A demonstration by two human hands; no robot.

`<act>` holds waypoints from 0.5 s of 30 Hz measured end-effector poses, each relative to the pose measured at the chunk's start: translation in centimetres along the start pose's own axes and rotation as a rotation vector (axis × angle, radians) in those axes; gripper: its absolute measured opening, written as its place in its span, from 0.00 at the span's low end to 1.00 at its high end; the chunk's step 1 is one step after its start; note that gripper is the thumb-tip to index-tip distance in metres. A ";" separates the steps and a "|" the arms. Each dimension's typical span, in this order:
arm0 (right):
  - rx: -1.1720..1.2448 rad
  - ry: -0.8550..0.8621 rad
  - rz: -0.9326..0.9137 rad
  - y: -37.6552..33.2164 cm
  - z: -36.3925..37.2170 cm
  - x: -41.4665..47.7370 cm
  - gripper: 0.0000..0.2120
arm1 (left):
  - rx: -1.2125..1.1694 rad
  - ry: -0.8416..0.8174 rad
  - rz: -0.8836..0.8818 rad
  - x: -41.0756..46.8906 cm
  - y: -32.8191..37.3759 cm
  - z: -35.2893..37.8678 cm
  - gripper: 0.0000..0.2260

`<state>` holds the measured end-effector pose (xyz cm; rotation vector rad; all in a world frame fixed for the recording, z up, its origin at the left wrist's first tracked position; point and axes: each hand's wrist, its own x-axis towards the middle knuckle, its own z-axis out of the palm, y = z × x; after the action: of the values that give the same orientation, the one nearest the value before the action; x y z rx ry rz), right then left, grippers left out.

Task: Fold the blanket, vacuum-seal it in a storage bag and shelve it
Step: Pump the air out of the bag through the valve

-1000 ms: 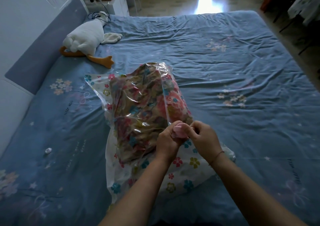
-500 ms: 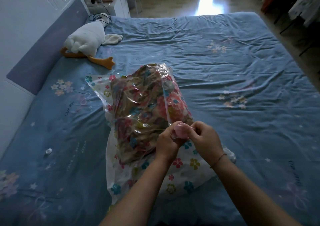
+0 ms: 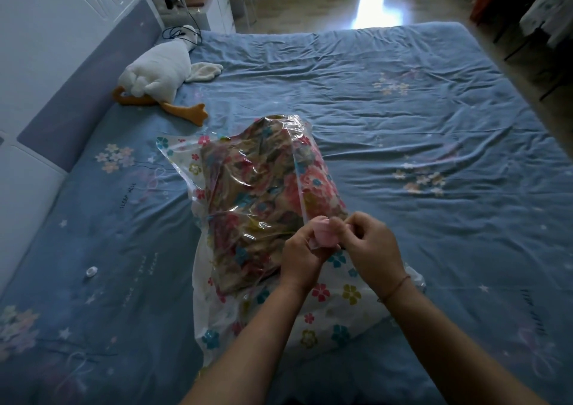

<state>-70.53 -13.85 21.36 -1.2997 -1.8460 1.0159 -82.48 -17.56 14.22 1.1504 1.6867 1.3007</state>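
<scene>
Floral blanket (image 3: 257, 203) in its clear flower-printed plastic bag (image 3: 338, 311) is being sealed, left hand (image 3: 302, 257) and right hand (image 3: 372, 249) fingers both pinching the small pink plastic clip (image 3: 324, 234), which probably needs keeping square.

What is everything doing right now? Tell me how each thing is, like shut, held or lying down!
blanket: bundled inside the storage bag.
storage bag: lying on the bed, puffy, not flattened.
pink clip: at the bag's edge, held by both hands.
left hand: grips the pink clip.
right hand: pinches the pink clip.
plush goose: lying on the bed, untouched.
small round cap: lying loose on the bed.
</scene>
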 end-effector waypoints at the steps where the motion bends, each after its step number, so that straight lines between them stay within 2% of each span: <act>1: 0.081 0.050 -0.071 -1.7 -0.7 -0.3 0.20 | 0.000 0.005 -0.005 0.2 0.0 -0.1 0.15; 4: 0.333 0.169 -0.286 -5.9 -3.1 -0.7 0.20 | 0.017 -0.014 0.000 0.5 -0.5 -0.1 0.18; 6: 0.337 0.176 -0.320 -6.1 -3.4 -0.6 0.19 | 0.008 -0.018 -0.010 0.4 -0.5 0.1 0.20; 8: 0.234 0.138 -0.238 -3.9 -2.3 -0.4 0.19 | -0.001 -0.006 -0.008 0.3 -0.5 0.2 0.19; 12: -0.061 -0.044 0.052 1.1 0.1 0.4 0.17 | 0.009 -0.013 0.009 0.2 -0.2 0.4 0.16; 15: 0.017 0.083 -0.064 -0.9 -0.9 0.1 0.19 | 0.022 -0.004 -0.001 0.3 -0.1 0.3 0.15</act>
<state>-70.17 -13.71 22.59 -1.2463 -1.8009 0.9292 -82.32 -17.23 14.09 1.1637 1.7030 1.2810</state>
